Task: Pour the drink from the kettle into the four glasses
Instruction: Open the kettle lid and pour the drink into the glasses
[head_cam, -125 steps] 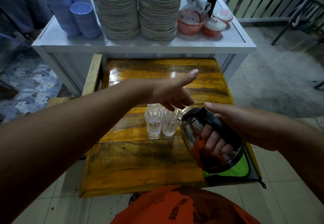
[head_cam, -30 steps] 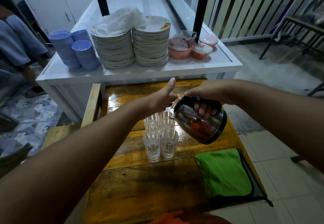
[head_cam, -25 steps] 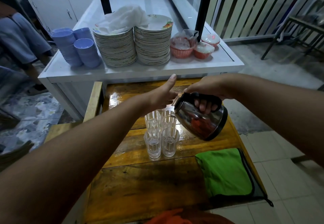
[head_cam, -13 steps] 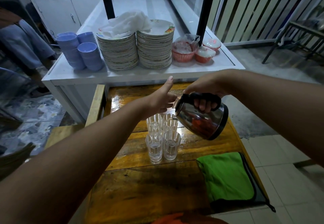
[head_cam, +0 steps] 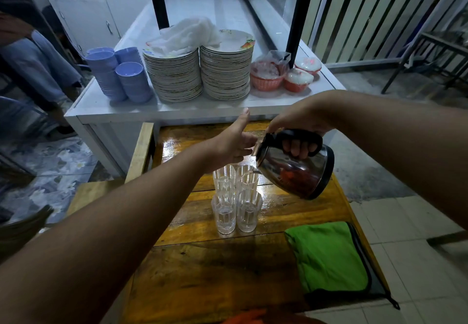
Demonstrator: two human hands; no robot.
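Observation:
A steel kettle [head_cam: 293,171] with a black handle hangs tilted to the left, its spout right above the far right glass [head_cam: 249,179]. My right hand [head_cam: 297,123] grips the handle from above. My left hand [head_cam: 234,143] presses its fingers against the kettle's lid, thumb stuck up. Several clear ribbed glasses stand packed in a square on the wooden table [head_cam: 202,268]: far left glass [head_cam: 224,179], near left glass [head_cam: 224,216], near right glass [head_cam: 248,213]. The two near glasses hold a little clear liquid.
A green cloth on a dark pouch [head_cam: 329,257] lies at the table's right front. Behind the table stands a white counter [head_cam: 162,110] with blue bowl stacks [head_cam: 119,75], two plate stacks [head_cam: 200,70] and red baskets [head_cam: 281,75]. A person stands at far left.
Over five seconds the kettle has risen from low at the right to above the glasses and tipped left. In the last second it has hardly moved; the view shifted slightly.

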